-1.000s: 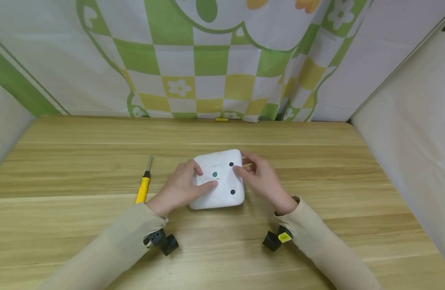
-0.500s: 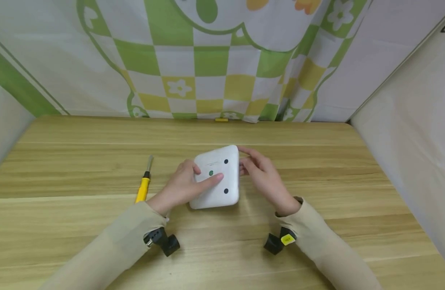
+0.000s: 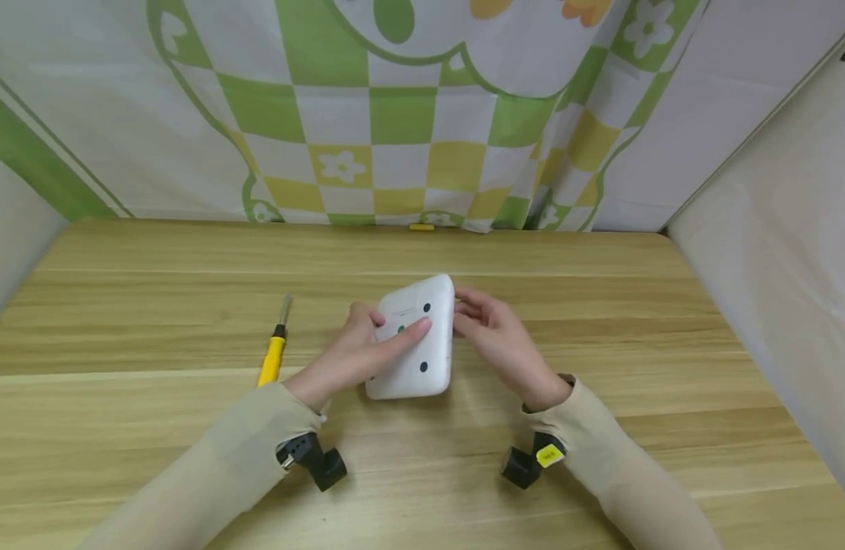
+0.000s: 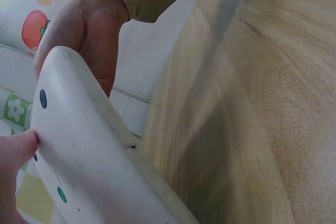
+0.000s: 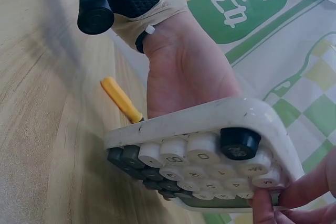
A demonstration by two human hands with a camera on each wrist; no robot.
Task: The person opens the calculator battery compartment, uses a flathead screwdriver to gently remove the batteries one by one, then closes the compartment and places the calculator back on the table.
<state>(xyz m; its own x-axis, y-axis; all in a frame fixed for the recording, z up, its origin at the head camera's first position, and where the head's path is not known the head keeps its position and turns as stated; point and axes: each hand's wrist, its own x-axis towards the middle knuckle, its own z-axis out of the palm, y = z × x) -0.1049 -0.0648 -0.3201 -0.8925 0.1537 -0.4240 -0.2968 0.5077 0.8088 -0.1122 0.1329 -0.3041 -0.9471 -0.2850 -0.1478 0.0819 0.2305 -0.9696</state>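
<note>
A white calculator (image 3: 416, 359) is held tilted, its back with black feet and a green dot facing the head camera. My left hand (image 3: 367, 347) grips it, thumb across the back and the other fingers mostly hidden behind. Round white and dark keys (image 5: 202, 156) show on its front in the right wrist view. My right hand (image 3: 501, 344) is at its right edge, fingers loosely bent. In the right wrist view, the right fingertips (image 5: 261, 205) touch the key side beside the display end. The left wrist view shows the calculator's back (image 4: 84, 150) and the left thumb.
A screwdriver (image 3: 273, 355) with a yellow handle lies on the wooden table (image 3: 154, 321), left of the left hand. A small yellow piece (image 3: 422, 227) sits at the far table edge, by the checked curtain (image 3: 402, 114).
The calculator has tilted so that its right side stands higher. My right thumb has come off its back to the key side. The left thumb has slid further right across the back.
</note>
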